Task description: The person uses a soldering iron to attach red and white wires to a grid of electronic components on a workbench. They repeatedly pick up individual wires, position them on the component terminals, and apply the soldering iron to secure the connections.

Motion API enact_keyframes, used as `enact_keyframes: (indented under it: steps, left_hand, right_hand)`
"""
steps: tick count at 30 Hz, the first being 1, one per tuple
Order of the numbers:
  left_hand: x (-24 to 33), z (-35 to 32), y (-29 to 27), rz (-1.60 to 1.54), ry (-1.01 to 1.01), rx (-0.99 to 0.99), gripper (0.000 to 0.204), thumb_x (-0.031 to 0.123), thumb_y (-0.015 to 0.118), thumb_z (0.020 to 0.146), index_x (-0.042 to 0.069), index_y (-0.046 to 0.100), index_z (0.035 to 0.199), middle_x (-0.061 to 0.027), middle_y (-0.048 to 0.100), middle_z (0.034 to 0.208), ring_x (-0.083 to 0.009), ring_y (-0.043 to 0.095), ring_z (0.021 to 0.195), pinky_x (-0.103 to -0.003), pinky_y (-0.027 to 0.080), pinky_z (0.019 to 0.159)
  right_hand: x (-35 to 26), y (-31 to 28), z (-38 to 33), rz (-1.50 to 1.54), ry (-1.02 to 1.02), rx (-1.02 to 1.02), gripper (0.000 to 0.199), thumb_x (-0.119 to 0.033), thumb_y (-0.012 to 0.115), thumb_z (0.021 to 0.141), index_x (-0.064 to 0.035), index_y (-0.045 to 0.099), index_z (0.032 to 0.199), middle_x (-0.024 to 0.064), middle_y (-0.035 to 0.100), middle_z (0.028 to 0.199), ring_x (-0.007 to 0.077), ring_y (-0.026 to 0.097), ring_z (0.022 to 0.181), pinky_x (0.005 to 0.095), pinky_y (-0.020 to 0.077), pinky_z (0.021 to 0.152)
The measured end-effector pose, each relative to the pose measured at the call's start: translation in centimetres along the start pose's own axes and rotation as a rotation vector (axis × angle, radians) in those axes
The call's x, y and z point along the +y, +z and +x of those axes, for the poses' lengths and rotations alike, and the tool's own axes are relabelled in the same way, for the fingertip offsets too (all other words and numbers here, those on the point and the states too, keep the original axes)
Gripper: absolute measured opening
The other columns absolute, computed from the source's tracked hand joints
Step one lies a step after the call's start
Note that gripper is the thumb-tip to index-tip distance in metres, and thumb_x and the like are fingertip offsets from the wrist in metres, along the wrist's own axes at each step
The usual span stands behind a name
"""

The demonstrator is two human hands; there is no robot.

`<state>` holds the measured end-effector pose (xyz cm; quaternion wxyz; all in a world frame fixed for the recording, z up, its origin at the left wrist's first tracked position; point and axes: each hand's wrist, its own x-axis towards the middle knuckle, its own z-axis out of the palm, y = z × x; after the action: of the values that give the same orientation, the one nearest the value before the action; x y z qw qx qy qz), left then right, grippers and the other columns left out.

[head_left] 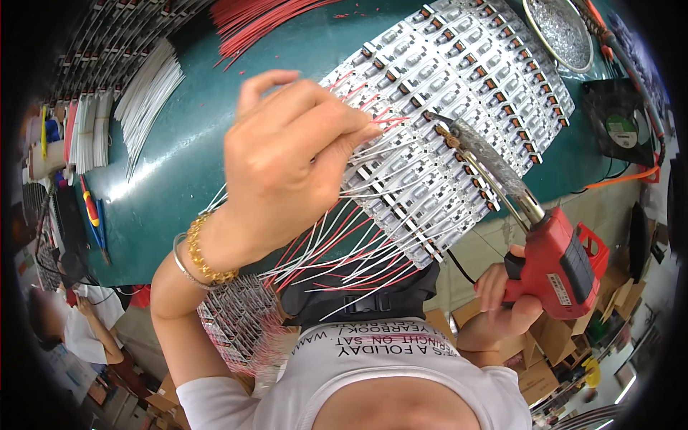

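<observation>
My left hand (pixel 287 150) is raised over the left side of a panel of small white circuit boards (pixel 459 54), its thumb and fingertips pinched on a thin red wire (pixel 392 120). The wire's end lies close to the tip of a red soldering gun (pixel 562 269). My right hand (pixel 505 297) grips that gun by its handle, with the trigger side toward my fingers. The gun's dark, crusted tip points left over the boards, near the red wire; whether they touch I cannot tell. Several white and red wires (pixel 358 236) trail from the panel's near left edge toward my waist.
Loose red wires (pixel 251 25) and a white wire bundle (pixel 149 89) lie on the green table (pixel 193 179). A screwdriver (pixel 89 204) rests at the left. A round dish (pixel 562 32) and a black fan (pixel 620 129) stand right. Another person (pixel 93 322) sits at lower left.
</observation>
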<state>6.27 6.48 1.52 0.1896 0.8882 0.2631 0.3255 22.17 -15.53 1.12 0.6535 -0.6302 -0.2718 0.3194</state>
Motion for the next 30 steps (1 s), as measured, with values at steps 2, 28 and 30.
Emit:
enact_keyframes:
  steps: [2,28,30]
  left_hand:
    - [0.5,0.4,-0.6,0.01,0.007,-0.036,0.007,0.003,0.071,0.069,0.004,0.064,0.07,-0.0023,0.061,0.066,-0.015,0.054,0.055,-0.034,0.04,0.081]
    - [1.3,-0.5,2.8,-0.019,-0.077,-0.093,0.02,0.005,0.07,0.071,0.008,0.053,0.062,-0.0001,0.048,0.056,-0.0172,0.044,0.055,-0.032,0.034,0.07]
    - [1.3,-0.5,2.7,-0.026,-0.076,-0.094,0.019,0.005,0.07,0.071,0.008,0.053,0.063,-0.0003,0.048,0.056,-0.0175,0.044,0.056,-0.032,0.034,0.071]
  right_hand:
    - [0.4,-1.4,-0.2,0.053,0.048,-0.056,0.083,-0.061,0.053,0.08,0.0111,0.038,0.119,-0.0017,0.041,0.044,0.0093,0.038,0.034,0.023,0.0362,0.039]
    - [0.1,-1.6,-0.7,-0.145,0.03,-0.094,0.07,-0.054,0.06,0.078,0.0096,0.045,0.104,0.0021,0.044,0.046,0.0114,0.042,0.037,0.0239,0.0365,0.039]
    - [0.3,-1.7,-1.0,-0.103,0.008,-0.07,0.073,-0.055,0.059,0.079,0.0109,0.045,0.107,0.0016,0.044,0.046,0.0108,0.042,0.037,0.0236,0.0366,0.039]
